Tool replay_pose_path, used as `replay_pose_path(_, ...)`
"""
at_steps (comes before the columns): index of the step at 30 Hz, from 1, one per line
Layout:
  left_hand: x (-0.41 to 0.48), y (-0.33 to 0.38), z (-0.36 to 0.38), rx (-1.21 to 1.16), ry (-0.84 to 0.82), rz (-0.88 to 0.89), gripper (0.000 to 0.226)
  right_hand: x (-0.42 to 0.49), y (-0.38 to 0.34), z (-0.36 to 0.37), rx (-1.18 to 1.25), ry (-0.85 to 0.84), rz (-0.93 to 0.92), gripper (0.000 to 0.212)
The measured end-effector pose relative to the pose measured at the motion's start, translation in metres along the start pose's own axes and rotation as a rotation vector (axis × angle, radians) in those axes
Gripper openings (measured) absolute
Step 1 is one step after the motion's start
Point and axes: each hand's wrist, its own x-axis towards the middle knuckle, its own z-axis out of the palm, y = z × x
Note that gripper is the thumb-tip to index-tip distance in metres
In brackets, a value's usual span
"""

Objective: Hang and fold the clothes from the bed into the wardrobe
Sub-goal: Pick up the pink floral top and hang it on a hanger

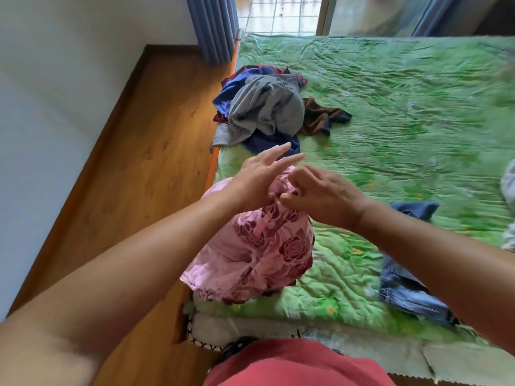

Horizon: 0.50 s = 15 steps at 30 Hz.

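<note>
A pink garment with dark red roses (259, 254) hangs bunched above the near left corner of the green bed (404, 129). Both hands hold its top edge. My left hand (257, 181) pinches the fabric with the thumb while its fingers stretch out. My right hand (320, 195) pinches the same edge just beside it. A heap of clothes lies farther up the bed's left side, with a grey garment (264, 110) on top of blue and dark red ones. Blue jeans (409, 285) lie on the bed under my right forearm.
A brown and dark cloth (320, 118) lies right of the heap. Wooden floor (133, 151) runs along the bed's left side, bounded by a white wall (55, 79). Blue curtains (214, 26) hang at the far end. Pale fabric (508, 188) shows at the right edge.
</note>
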Motion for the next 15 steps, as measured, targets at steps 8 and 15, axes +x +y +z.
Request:
replay_pose_path(8, 0.027, 0.030, 0.011, -0.058, -0.017, 0.152, 0.019, -0.058, 0.016, -0.002, -0.344, 0.004, -0.055, 0.032)
replay_pose_path(15, 0.035, 0.037, -0.023, 0.371, 0.016, -0.049, 0.049, -0.079, -0.023, 0.059, -0.117, -0.205, 0.615, 0.079)
